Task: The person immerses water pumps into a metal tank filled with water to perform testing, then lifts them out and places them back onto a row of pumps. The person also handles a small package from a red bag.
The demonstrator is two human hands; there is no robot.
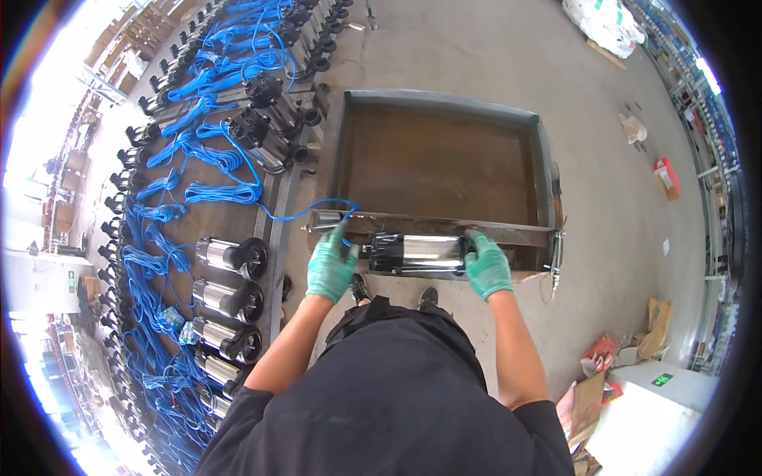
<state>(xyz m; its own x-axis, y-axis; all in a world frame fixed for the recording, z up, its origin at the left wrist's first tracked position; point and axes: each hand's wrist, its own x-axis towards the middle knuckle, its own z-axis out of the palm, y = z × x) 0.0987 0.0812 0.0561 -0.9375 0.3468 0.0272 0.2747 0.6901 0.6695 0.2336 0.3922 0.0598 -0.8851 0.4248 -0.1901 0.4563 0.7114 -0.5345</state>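
Observation:
A submersible pump (429, 252) with a shiny steel body and black ends lies crosswise in front of me, on the near edge of an open metal tank. My right hand (487, 268), in a green glove, grips the pump's right black end. Beside its left end is my left hand (330, 268), also gloved, with fingers stretched forward and thumb apart. A blue cable (305, 213) runs from the coils on the left, loops past the left fingertips and drops toward the pump's left end. Whether those fingers touch the cable is hard to see.
The tank (444, 99) holds brownish, murky contents. On the left, a long bench (202, 170) carries several pumps (230, 297) and blue cable coils (225, 193). Two pumps (260, 139) stand near its edge. Cardboard and scraps (587, 404) lie at the lower right.

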